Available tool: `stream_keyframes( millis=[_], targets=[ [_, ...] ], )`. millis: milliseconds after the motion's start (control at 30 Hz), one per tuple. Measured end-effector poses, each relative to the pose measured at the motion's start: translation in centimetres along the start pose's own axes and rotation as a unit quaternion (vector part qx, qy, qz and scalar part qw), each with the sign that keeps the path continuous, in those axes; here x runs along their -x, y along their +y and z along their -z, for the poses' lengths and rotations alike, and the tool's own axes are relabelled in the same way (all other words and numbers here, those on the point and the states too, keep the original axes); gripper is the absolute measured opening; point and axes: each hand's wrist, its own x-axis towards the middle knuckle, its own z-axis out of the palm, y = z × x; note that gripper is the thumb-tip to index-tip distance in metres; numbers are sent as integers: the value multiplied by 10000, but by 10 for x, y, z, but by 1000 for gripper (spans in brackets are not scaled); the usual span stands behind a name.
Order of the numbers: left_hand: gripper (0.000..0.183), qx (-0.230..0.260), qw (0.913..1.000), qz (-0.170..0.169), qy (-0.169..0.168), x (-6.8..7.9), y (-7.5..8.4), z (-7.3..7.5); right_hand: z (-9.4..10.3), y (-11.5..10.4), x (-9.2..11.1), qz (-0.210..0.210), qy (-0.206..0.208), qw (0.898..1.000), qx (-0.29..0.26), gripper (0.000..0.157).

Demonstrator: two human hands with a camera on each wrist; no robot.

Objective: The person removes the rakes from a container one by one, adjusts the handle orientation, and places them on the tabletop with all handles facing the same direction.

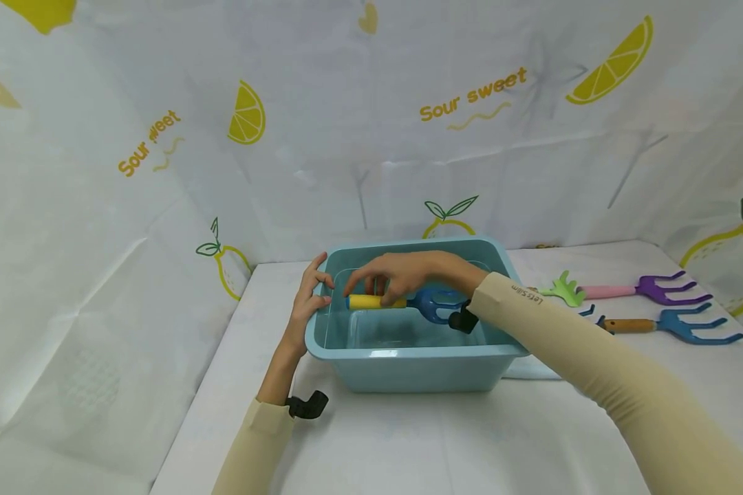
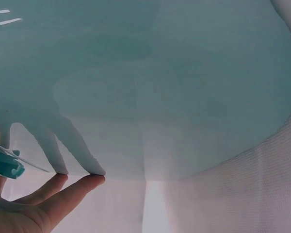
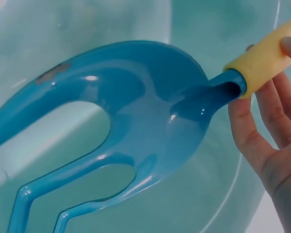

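A light blue plastic basin stands on the white-covered table. My left hand grips its left rim, and in the left wrist view two fingertips press against the outside. Inside the basin's outline in the head view, my right hand holds a hand cultivator by its yellow handle. Its blue pronged head points to the right, with bent tines and a worn patch of paint. In the right wrist view the fingers and thumb are around the handle, with the basin's inner wall behind.
Right of the basin lie a cultivator with a pink handle and purple tines, one with a wooden handle and blue tines, and a small green hand-shaped rake. A white lemon-printed cloth hangs behind the table.
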Motion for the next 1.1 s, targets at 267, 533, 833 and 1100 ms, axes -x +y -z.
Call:
stream_keyframes(
  millis=[267,533,833,1100],
  targets=[
    [31,-23,10000,21,9,0,2,0,7,-7,5,61,-13,10000,-24,60],
    [32,-23,10000,22,-3,-1,0,0,13,-15,10,297,34,9995,74,60],
    [32,-24,10000,58,-1,0,1,1,21,-30,17,437,-75,9984,343,60],
    [31,-45,10000,78,29,0,3,0,30,-43,27,516,-23,9970,571,60]
  ],
)
